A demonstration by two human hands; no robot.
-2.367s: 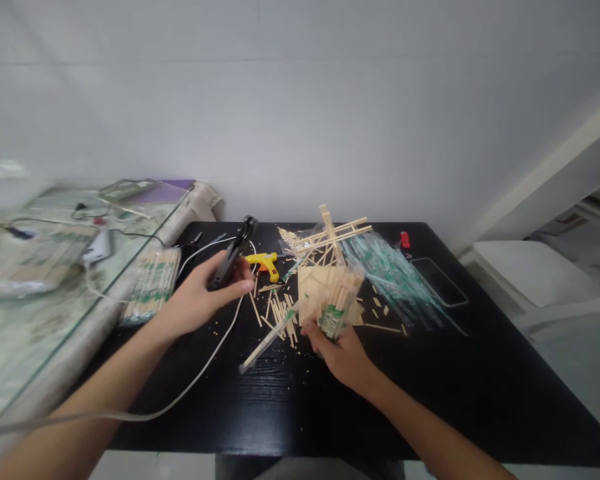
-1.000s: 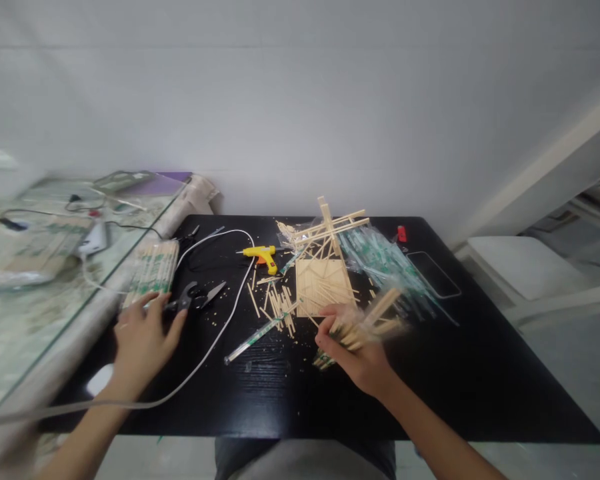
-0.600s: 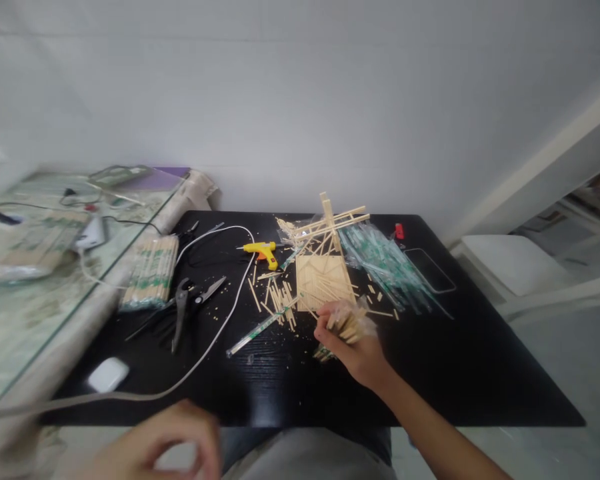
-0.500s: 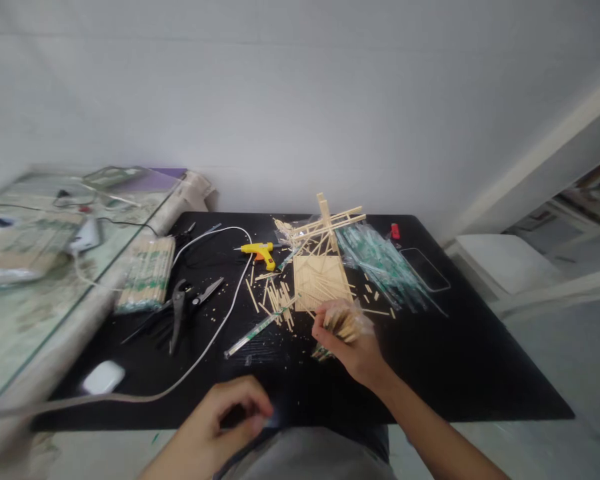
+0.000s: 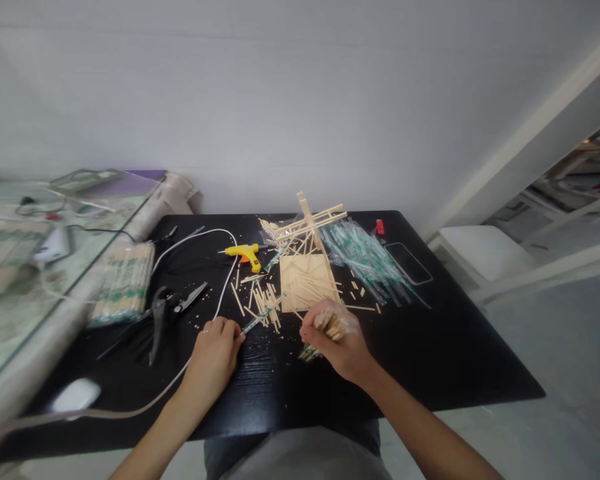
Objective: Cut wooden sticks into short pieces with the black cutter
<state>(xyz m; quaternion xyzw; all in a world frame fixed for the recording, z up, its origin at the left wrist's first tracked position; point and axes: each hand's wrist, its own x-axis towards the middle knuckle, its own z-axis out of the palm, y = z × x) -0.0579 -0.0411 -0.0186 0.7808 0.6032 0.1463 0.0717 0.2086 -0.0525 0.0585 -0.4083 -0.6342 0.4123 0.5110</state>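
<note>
Stick bundle (image 5: 332, 326) at five o'clock from the wooden panel (image 5: 304, 272) could totally spill, from where I'm standing, if the right hand (image 5: 341, 343) gripping it slackens while the left hand (image 5: 217, 348) pinches that wrapper (image 5: 253, 323) around seven-thirty.

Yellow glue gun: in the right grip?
No, the yellow glue gun lies on the black table, while the right grip holds a bundle of sticks.

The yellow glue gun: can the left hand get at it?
Probably yes: only low loose sticks and the white cable seem to lie between the left hand and the yellow glue gun.
</note>
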